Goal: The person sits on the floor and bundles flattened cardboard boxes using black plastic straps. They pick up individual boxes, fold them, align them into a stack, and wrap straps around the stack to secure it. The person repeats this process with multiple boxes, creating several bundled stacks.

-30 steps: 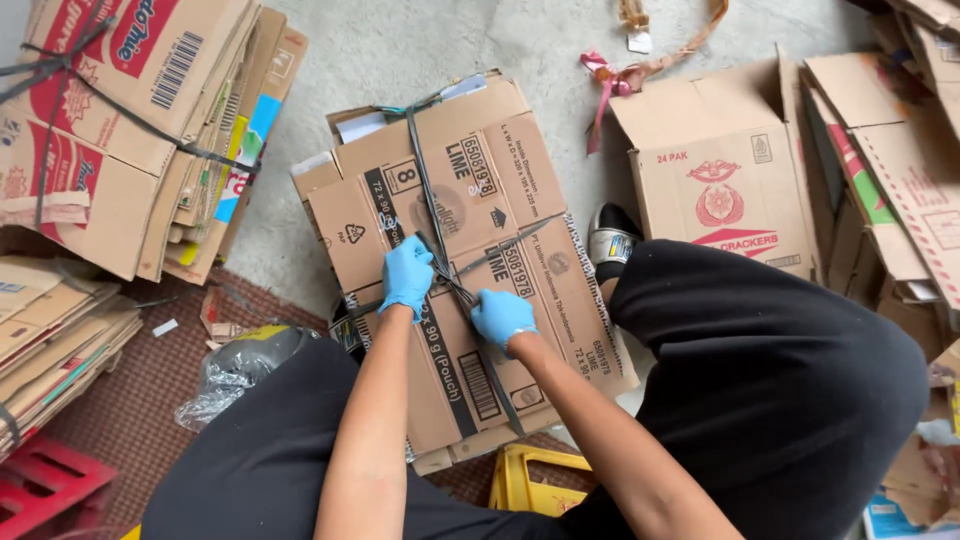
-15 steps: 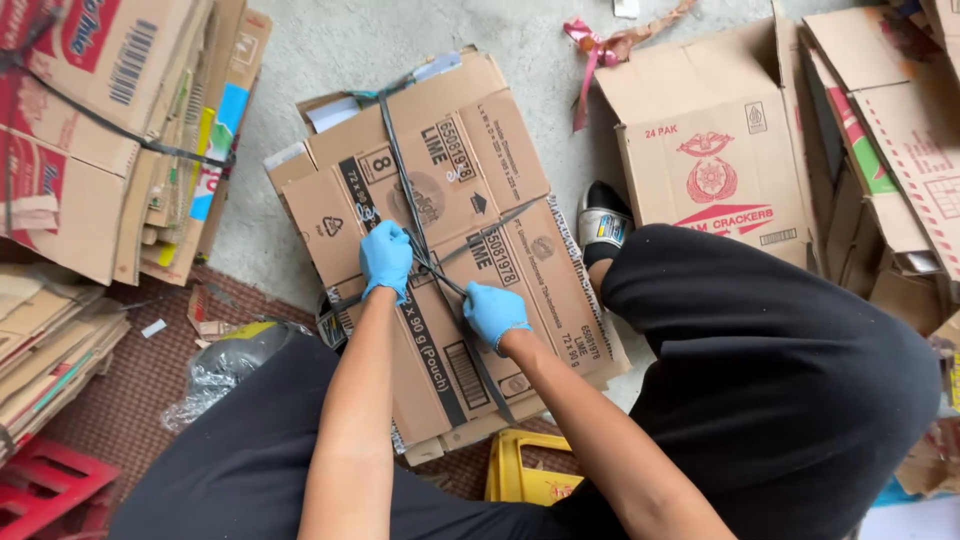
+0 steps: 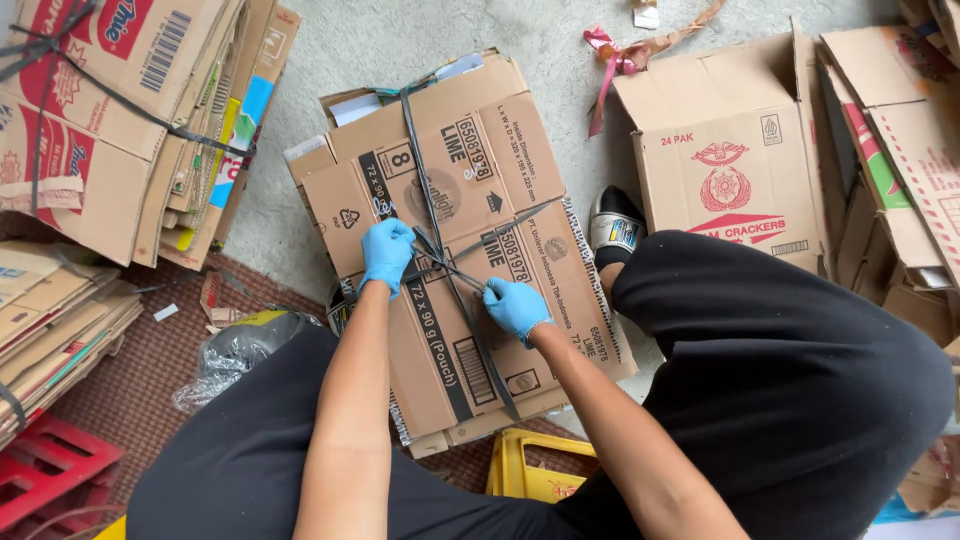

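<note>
With the flattened cardboard stack on the floor at twelve o'clock, left hand and right hand seemingly pinch the dark strap; slack could undo the knot.

A bundle of flattened cartons lies on the floor between the person's knees, crossed by a strap where both hands meet, the left hand just left of the right hand. A tied stack of cardboard lies to its left and an open box to its right. A crate sits under the bundle's near edge.
</note>
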